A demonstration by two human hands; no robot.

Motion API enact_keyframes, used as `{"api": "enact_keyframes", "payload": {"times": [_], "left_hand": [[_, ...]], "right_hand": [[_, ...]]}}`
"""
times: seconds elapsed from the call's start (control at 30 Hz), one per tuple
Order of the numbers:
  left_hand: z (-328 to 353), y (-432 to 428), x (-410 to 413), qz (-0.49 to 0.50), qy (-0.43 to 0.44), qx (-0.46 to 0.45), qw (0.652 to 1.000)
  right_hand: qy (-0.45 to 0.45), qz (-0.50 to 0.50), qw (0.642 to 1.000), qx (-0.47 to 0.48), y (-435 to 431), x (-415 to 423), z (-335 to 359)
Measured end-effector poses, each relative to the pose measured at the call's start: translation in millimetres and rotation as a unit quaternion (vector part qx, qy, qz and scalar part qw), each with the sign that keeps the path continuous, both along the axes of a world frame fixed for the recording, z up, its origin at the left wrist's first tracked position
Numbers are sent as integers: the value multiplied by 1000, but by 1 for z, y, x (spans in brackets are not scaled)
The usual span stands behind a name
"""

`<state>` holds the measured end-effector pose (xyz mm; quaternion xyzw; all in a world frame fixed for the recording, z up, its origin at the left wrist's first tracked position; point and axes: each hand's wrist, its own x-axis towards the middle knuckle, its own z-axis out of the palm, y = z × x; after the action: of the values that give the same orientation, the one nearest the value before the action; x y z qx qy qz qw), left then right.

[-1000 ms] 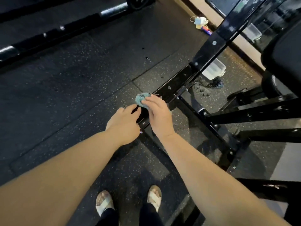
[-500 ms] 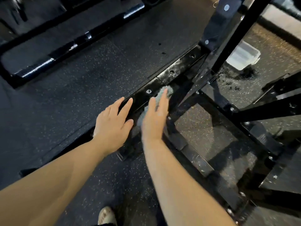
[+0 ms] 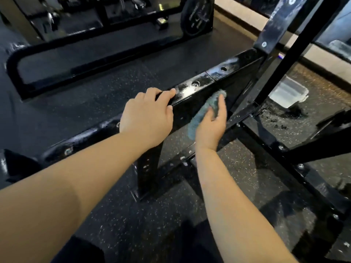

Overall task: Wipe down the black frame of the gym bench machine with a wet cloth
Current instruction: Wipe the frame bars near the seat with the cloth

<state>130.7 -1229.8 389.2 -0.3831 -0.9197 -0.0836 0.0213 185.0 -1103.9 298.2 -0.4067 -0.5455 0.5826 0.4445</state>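
The black frame's long low beam (image 3: pixel 197 86) runs from lower left to upper right, its top wet and shiny with bolt holes. My left hand (image 3: pixel 147 115) rests on the beam's top edge, fingers curled over it. My right hand (image 3: pixel 212 122) presses a blue-grey cloth (image 3: pixel 204 111) flat against the beam's near side face, just right of my left hand. Part of the cloth is hidden under my palm.
A clear plastic tub (image 3: pixel 287 93) stands on the speckled rubber floor (image 3: pixel 247 168) beyond the frame, with wet splashes by it. Cross members and a diagonal strut (image 3: pixel 290 54) crowd the right side. Another black machine base (image 3: pixel 91 44) and a weight plate (image 3: pixel 197 14) lie at the back.
The view has dropped closer to the beam. My right hand moved the cloth from the beam's top onto its near side face. My left hand shifted onto the top edge.
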Motion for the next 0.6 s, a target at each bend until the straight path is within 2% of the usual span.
{"api": "enact_keyframes", "payload": {"times": [0.1,0.17,0.23,0.3,0.37,0.47,0.5,0.53,0.6], "left_hand": [[-7,1,0,5,56,0,998],[-9,4,2,9,76,5,997],[-10,5,1,17,78,9,997],[-10,5,0,29,63,12,997],[-9,7,2,42,45,15,998],[-5,14,3,68,4,1,998],[-2,18,3,79,-7,2,997],[2,21,3,91,-23,9,996],[6,25,3,116,-39,21,992]], "right_hand": [[-28,-22,999,10,54,-13,-8],[8,5,1000,7,67,-34,-4],[39,34,998,42,42,-42,-11],[36,97,987,125,-1,-32,-29],[14,137,957,254,-18,-18,-55],[-79,84,905,409,26,-22,-67],[-91,65,898,425,50,-24,-64],[-92,56,908,406,71,-28,-60],[-47,53,946,317,95,-34,-49]]}}
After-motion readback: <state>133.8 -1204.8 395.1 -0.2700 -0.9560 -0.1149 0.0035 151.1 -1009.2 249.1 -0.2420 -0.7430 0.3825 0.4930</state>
